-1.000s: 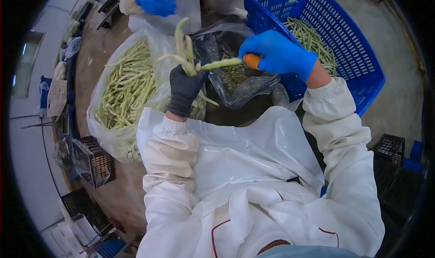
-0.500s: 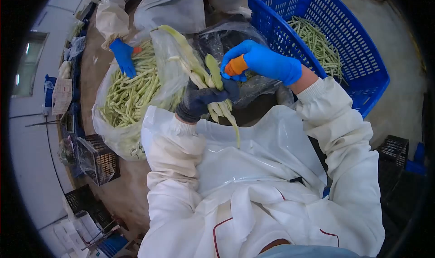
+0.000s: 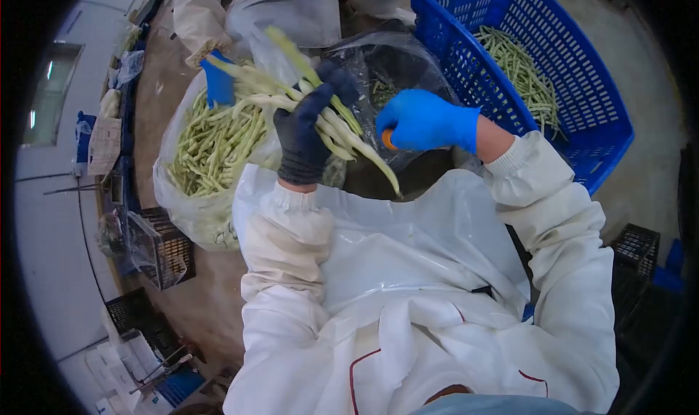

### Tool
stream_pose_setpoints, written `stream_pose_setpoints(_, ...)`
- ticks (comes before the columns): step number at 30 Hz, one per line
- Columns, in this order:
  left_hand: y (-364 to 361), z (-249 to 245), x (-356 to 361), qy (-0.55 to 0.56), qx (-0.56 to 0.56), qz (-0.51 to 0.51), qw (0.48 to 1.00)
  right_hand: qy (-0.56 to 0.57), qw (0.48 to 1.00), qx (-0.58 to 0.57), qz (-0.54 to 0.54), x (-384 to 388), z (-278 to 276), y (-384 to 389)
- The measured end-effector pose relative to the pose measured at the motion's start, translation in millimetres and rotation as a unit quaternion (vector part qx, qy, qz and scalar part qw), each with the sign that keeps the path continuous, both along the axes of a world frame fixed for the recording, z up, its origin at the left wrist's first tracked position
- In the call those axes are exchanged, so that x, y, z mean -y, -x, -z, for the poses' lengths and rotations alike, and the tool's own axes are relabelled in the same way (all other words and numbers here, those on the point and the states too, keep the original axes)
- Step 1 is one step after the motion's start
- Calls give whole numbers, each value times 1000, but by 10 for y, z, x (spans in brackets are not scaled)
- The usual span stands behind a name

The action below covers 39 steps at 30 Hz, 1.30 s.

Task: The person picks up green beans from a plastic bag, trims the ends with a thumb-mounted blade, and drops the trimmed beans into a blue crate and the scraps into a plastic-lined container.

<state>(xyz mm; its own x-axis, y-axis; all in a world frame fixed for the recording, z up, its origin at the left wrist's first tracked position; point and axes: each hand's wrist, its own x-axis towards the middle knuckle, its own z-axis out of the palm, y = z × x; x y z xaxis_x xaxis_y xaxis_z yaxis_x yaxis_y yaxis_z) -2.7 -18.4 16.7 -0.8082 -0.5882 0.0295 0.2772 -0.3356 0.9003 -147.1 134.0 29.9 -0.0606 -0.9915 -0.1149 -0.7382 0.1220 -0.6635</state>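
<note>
My left hand [image 3: 304, 135], in a dark glove, is closed around a bunch of long pale green beans [image 3: 338, 129] that fan out on both sides of it. To its right, my right hand [image 3: 429, 121] wears a blue glove with its fingers curled; a bit of orange shows at the fingers, and what it holds there is mostly hidden. Below and between the hands lies my white apron [image 3: 408, 233]. Left of my left hand stands a clear plastic bag [image 3: 171, 204] full of green beans [image 3: 215, 149].
A co-worker's blue-gloved hand [image 3: 218, 84] is over the bag. A blue crate [image 3: 590, 98] with beans [image 3: 517, 76] stands at the upper right. An open clear bag [image 3: 393, 54] lies between crate and hands. A black crate [image 3: 173, 251] sits at the left.
My left hand has turned and lifted, swinging the bunch toward the bag. My right hand has moved away from the beans, down and to the right. The co-worker's hand has moved up.
</note>
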Motion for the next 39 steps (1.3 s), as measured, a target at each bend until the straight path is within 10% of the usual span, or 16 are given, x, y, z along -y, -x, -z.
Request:
stream_pose_setpoints(8,-177,-150,518,-53,-124,-103,986,-121,968,-207,74,-180,451,541)
stream_pose_setpoints(11,-163,-132,426,-56,-117,-104,986,125,951,-211,190,-115,334,394)
stream_pose_setpoints(14,-102,-124,211,-52,-81,-104,990,101,978,118,142,48,85,253)
stream_pose_setpoints(20,-44,-32,84,-66,-29,-97,993,97,970,199,102,146,-6,-46)
stream_pose_setpoints(29,12,42,-6,88,67,-163,980,259,938,-230,-33,176,94,-124)
stream_pose_setpoints(35,-48,-28,-26,161,192,-52,967,180,928,-307,-107,149,46,-73)
stream_pose_setpoints(39,-94,-88,-113,99,182,37,978,393,842,-316,190,115,-5,692)
